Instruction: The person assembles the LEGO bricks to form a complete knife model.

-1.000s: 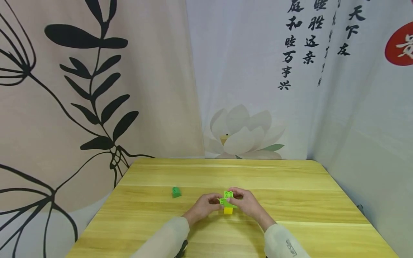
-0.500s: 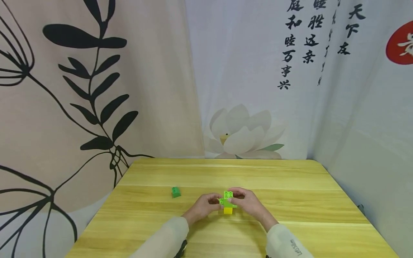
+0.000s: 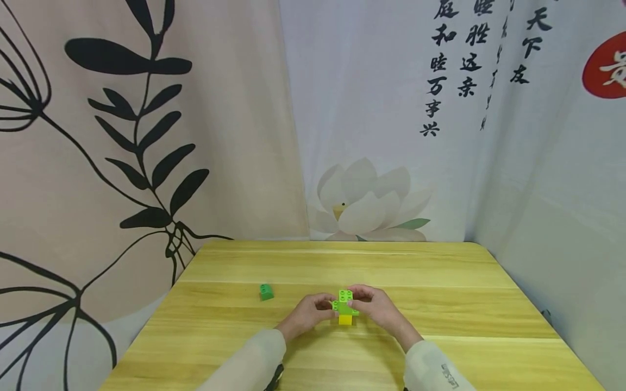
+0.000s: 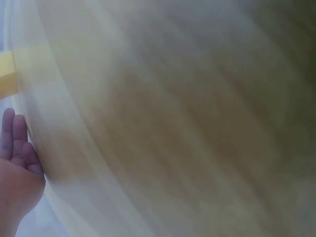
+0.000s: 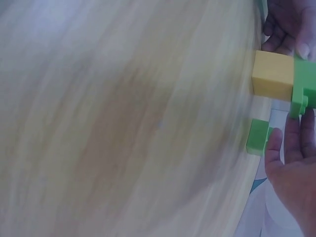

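A small stack of toy building bricks stands on the table in front of me: a yellow brick point(image 3: 345, 320) at the bottom, lime green bricks point(image 3: 345, 296) above, studs up. My left hand point(image 3: 309, 315) grips its left side, thumb at the near face. From the right, my right hand point(image 3: 376, 310) pinches the green part between thumb and fingers, hiding some of it. The right wrist view shows the yellow brick point(image 5: 273, 75) beside the green piece point(image 5: 305, 81), with both hands at it. At the left wrist view's edge are the yellow brick point(image 4: 7, 74) and fingers.
A loose darker green brick point(image 3: 266, 292) with a sloped side lies on the wooden table point(image 3: 235, 336), left of and beyond my left hand. A printed curtain point(image 3: 371, 108) hangs behind the table, and more cloth point(image 3: 562, 190) hangs along the right side.
Both hands and the brick stack stay nearly in place. The right hand and forearm have shifted very slightly. The loose green brick lies where it was.
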`<move>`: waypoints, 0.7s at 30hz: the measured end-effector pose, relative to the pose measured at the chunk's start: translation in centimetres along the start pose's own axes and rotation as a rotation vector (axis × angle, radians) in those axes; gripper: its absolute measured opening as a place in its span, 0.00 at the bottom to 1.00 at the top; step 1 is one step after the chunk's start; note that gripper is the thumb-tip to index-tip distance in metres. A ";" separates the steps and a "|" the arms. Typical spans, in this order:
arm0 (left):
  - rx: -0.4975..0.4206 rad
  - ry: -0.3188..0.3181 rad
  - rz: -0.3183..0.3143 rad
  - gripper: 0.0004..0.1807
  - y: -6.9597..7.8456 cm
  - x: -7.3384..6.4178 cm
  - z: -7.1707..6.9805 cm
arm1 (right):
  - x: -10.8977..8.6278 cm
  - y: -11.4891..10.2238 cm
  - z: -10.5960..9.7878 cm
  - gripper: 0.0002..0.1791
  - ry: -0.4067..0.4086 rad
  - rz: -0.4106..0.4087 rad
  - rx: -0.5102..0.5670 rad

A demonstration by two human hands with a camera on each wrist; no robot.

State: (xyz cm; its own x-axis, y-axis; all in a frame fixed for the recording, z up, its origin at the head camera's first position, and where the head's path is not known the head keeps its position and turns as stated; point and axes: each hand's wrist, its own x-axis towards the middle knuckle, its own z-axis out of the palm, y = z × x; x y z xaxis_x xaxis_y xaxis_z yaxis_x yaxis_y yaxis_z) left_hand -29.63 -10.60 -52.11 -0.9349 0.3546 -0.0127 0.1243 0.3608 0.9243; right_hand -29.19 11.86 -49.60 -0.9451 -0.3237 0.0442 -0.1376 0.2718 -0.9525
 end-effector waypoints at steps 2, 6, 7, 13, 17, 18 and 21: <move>0.002 0.000 0.001 0.17 0.0 0.0 0.0 | 0.0 0.1 0.0 0.23 0.002 0.004 -0.006; 0.003 0.000 0.001 0.17 -0.1 0.1 0.0 | -0.1 0.2 0.2 0.24 0.008 0.010 0.002; 0.003 0.001 0.002 0.17 -0.1 0.1 0.0 | -0.2 0.2 0.2 0.25 0.009 0.011 0.010; -0.006 0.000 0.002 0.18 -0.1 -0.1 0.0 | -0.2 0.5 0.3 0.25 0.004 0.003 0.039; -0.005 0.004 -0.005 0.19 0.1 -0.2 0.1 | -0.3 0.5 0.4 0.26 0.003 0.008 0.052; -0.006 0.004 -0.008 0.19 0.1 -0.2 0.1 | -0.3 0.5 0.4 0.26 0.007 0.014 0.052; -0.007 0.006 -0.011 0.19 0.1 -0.2 0.1 | -0.4 0.5 0.5 0.27 0.019 0.026 0.040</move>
State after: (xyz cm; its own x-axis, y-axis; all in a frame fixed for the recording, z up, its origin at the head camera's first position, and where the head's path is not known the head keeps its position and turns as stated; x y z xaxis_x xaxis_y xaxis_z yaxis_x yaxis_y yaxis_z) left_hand -29.39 -10.54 -52.02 -0.9383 0.3453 -0.0205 0.1118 0.3590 0.9266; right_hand -28.76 11.71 -50.27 -0.9537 -0.2999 0.0243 -0.1010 0.2432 -0.9647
